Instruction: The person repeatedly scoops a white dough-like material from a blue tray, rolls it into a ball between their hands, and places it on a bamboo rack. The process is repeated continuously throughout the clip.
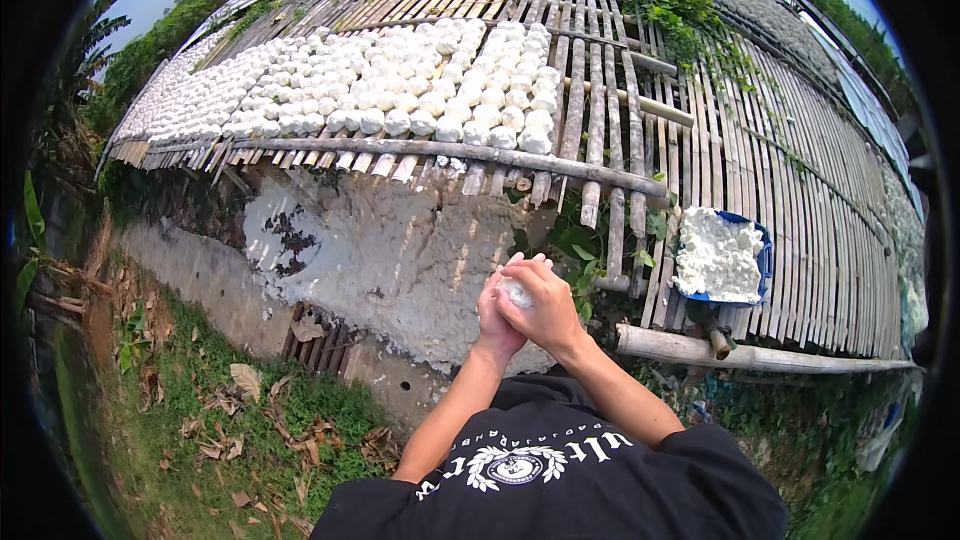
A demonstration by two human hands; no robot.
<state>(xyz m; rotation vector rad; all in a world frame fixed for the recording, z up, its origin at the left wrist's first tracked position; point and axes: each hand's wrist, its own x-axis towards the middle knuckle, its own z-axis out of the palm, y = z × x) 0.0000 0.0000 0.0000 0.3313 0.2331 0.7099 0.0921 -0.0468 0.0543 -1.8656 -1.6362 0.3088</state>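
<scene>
My left hand (494, 318) and my right hand (549, 312) are cupped together in front of my chest. Between the palms they grip a ball of white paste (516, 292), mostly covered by the fingers. White residue marks the fingertips. To the right, a blue tub (766, 258) heaped with crumbly white paste (718, 255) rests on the bamboo slats. Ahead and to the left, many rows of similar white balls (400, 90) sit close together on a bamboo rack (590, 80).
A bamboo pole (450, 151) edges the rack, and a thicker one (770, 354) runs below the tub. Pale, white-splashed ground (400, 250) lies under the rack. Grass with dry leaves (240, 430) is at lower left. A green vine (690, 20) grows over the far slats.
</scene>
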